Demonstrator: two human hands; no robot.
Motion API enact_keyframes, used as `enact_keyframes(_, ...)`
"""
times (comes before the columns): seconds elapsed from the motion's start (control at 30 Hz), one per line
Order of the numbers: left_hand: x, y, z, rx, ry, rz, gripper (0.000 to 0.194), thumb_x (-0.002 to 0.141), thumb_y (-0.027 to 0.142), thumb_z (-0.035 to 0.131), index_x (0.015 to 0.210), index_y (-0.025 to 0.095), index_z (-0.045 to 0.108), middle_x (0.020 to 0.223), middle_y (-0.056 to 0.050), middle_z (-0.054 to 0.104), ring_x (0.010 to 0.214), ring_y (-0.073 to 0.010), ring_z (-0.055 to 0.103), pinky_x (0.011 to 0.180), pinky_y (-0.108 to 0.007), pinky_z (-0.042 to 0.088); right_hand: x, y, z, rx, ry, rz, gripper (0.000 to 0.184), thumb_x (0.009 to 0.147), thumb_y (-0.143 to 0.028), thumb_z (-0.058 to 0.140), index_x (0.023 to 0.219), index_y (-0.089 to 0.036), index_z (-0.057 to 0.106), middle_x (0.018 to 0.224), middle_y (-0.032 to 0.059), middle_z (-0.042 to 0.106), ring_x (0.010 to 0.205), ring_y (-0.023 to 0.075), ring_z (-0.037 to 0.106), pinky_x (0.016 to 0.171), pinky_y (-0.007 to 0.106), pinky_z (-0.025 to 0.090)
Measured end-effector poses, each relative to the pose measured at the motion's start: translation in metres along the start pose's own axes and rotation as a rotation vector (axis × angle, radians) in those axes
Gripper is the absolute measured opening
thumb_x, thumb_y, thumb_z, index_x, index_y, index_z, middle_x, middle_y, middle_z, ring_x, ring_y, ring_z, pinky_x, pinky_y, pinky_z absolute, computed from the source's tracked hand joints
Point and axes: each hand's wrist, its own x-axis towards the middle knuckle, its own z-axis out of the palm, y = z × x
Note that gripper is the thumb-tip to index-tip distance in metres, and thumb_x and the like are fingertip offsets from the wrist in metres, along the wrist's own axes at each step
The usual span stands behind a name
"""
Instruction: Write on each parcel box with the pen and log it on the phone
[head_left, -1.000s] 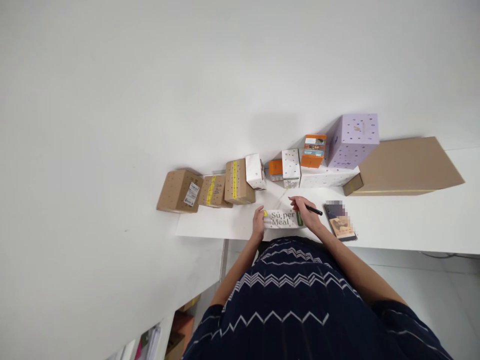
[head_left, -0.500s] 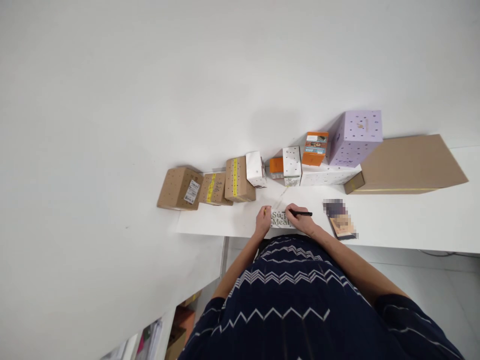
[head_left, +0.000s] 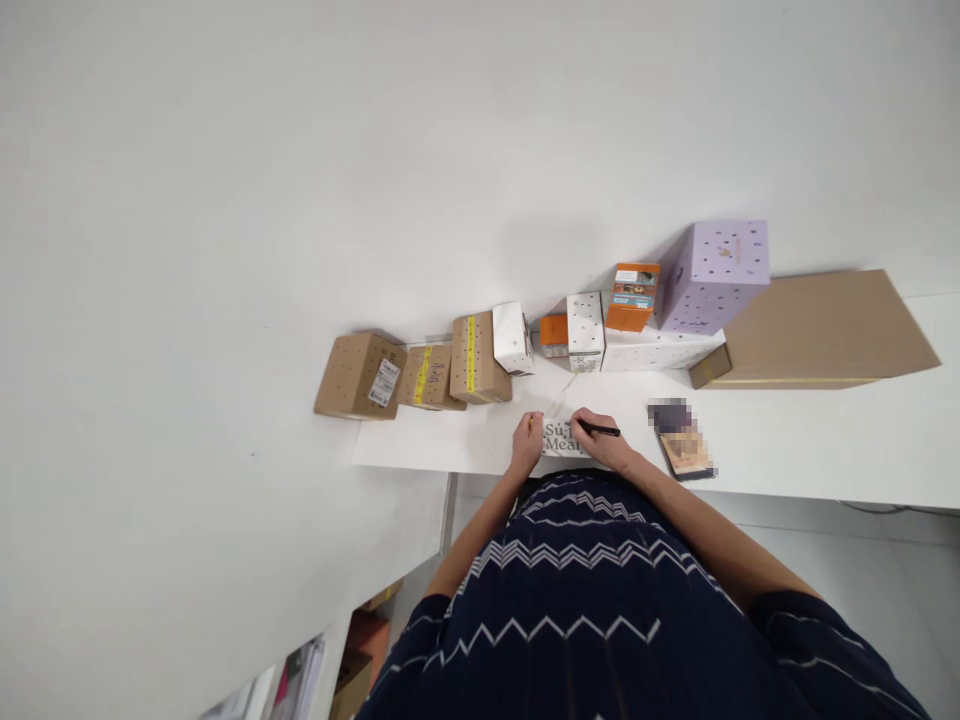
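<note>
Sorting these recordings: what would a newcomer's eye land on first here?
Probably the navy zigzag shirt, bottom centre, and the lilac box left of the large brown carton. Next, just above the shirt, the right hand holds a black pen at the green-lettered white package, opposite the left hand.

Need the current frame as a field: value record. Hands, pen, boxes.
left grip: holds left end of white printed pack
right grip: holds black pen at pack's right part
pen tip: hidden
table: white
back row: brown boxes, white boxes, orange boxes, lilac box
far right: large carton
</note>
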Motion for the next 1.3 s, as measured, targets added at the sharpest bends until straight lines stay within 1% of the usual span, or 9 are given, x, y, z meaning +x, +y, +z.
enact_keyframes(0.2, 0.000, 0.001, 0.000, -0.067, 0.017, -0.027, 0.016, 0.081, 0.035, 0.056, 0.081, 0.022, 0.065, 0.076, -0.003, 0.062, 0.081, -0.0200, 0.055, 0.084, -0.030, 0.039, 0.000, -0.003, -0.002, 0.111, 0.072, 0.069, 0.020, 0.081, -0.037, 0.047, 0.072, -0.021, 0.055, 0.060, -0.0020, 0.054, 0.054, 0.0125, 0.048, 0.055, 0.025, 0.042)
enact_keyframes(0.33, 0.000, 0.001, 0.000, -0.099, 0.032, -0.043, 0.015, 0.081, 0.035, 0.058, 0.078, 0.022, 0.064, 0.077, -0.003, 0.062, 0.079, -0.0194, 0.055, 0.082, -0.029, 0.039, 0.004, 0.010, -0.013, 0.313, 0.356, 0.241, 0.025, 0.083, -0.043, 0.045, 0.072, -0.021, 0.050, 0.058, -0.0025, 0.054, 0.049, 0.0121, 0.049, 0.049, 0.024, 0.042)
enact_keyframes(0.43, 0.001, -0.004, 0.002, -0.048, 0.041, -0.047, 0.021, 0.084, 0.038, 0.053, 0.078, 0.021, 0.063, 0.075, -0.003, 0.062, 0.078, -0.0190, 0.055, 0.080, -0.030, 0.041, 0.008, 0.037, -0.030, 0.194, 0.551, 0.376, 0.029, 0.084, -0.044, 0.040, 0.071, -0.021, 0.051, 0.055, -0.0007, 0.055, 0.050, 0.0144, 0.052, 0.050, 0.025, 0.042)
enact_keyframes(0.5, 0.001, -0.010, 0.004, -0.043, 0.069, -0.071, 0.026, 0.086, 0.042, 0.048, 0.078, 0.020, 0.061, 0.075, -0.003, 0.061, 0.077, -0.0186, 0.055, 0.078, -0.030, 0.042, 0.010, 0.058, -0.040, -0.080, 0.445, 0.493, 0.030, 0.084, -0.041, 0.040, 0.068, -0.019, 0.054, 0.056, 0.0032, 0.058, 0.057, 0.0181, 0.056, 0.056, 0.028, 0.044)
enact_keyframes(0.57, 0.001, -0.016, 0.007, -0.087, 0.129, -0.098, 0.030, 0.086, 0.045, 0.045, 0.078, 0.020, 0.059, 0.074, -0.003, 0.059, 0.077, -0.0181, 0.055, 0.075, -0.029, 0.043, 0.010, 0.076, -0.044, -0.339, 0.181, 0.597, 0.028, 0.083, -0.037, 0.044, 0.068, -0.017, 0.058, 0.062, 0.0083, 0.063, 0.065, 0.0215, 0.061, 0.061, 0.029, 0.044)
enact_keyframes(0.67, 0.000, -0.022, 0.012, -0.183, 0.236, -0.124, 0.031, 0.085, 0.049, 0.046, 0.078, 0.021, 0.057, 0.073, -0.002, 0.057, 0.075, -0.0174, 0.054, 0.072, -0.028, 0.043, 0.007, 0.095, -0.038, -0.483, -0.036, 0.679, 0.021, 0.079, -0.031, 0.053, 0.073, -0.014, 0.064, 0.071, 0.0138, 0.067, 0.074, 0.0238, 0.065, 0.065, 0.029, 0.044)
enact_keyframes(0.9, 0.019, -0.012, 0.016, -0.217, 0.326, -0.109, 0.026, 0.079, 0.044, 0.048, 0.076, 0.021, 0.058, 0.073, -0.002, 0.057, 0.075, -0.0171, 0.054, 0.071, -0.028, 0.042, -0.001, 0.107, -0.036, -0.492, 0.007, 0.745, 0.031, 0.082, -0.036, 0.053, 0.097, -0.010, 0.062, 0.084, 0.0149, 0.067, 0.081, 0.0235, 0.064, 0.069, 0.029, 0.044)
enact_keyframes(1.17, 0.031, -0.002, 0.016, -0.240, 0.315, -0.102, 0.022, 0.080, 0.037, 0.047, 0.075, 0.020, 0.060, 0.075, -0.002, 0.059, 0.078, -0.0175, 0.056, 0.074, -0.028, 0.043, -0.052, 0.104, -0.060, -0.867, 0.322, 0.833, 0.070, 0.076, -0.050, 0.061, 0.131, -0.013, 0.039, 0.124, 0.0229, 0.046, 0.110, 0.0379, 0.045, 0.083, 0.048, 0.040)
enact_keyframes(1.3, 0.031, -0.002, 0.021, -0.178, 0.275, -0.048, 0.022, 0.084, 0.036, 0.043, 0.078, 0.021, 0.059, 0.077, -0.002, 0.059, 0.081, -0.0172, 0.055, 0.076, -0.027, 0.043, -0.070, 0.107, -0.059, -0.835, 0.283, 0.828, 0.067, 0.080, -0.048, 0.054, 0.132, -0.009, 0.039, 0.123, 0.0230, 0.046, 0.109, 0.0380, 0.044, 0.084, 0.048, 0.040)
